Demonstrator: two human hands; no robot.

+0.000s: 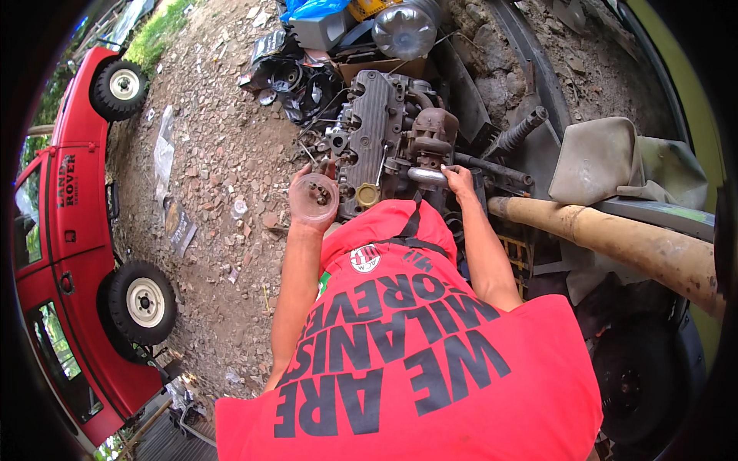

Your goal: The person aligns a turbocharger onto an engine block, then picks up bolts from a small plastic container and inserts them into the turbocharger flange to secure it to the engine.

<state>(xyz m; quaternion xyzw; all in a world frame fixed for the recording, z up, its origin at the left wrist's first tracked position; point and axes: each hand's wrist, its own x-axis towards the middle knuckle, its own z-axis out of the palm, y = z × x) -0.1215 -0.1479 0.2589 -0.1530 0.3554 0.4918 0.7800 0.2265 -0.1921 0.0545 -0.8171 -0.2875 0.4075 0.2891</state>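
My left hand [297,184] is wrapped round a small clear plastic tub [301,206], which holds several dark, rusty bolts or nuts [319,192]. The tub is beside the near left side of a greasy engine [377,127] with a ribbed grey cover. A yellowish oil filler cap [367,194] sits on the cover's near end. On the engine's right is a rusty brown turbocharger [432,138] with a silver housing [427,177]. At that housing's right edge my right hand [461,183] has its fingers closed. What they grip, if anything, is too small to tell.
A red off-road vehicle [77,200] stands on gravel at the left. A bamboo pole [607,234] extends to the right, below a worn beige seat cushion [596,157]. Beyond the engine lie black scrap parts [304,88] and a large clear plastic bottle [405,32].
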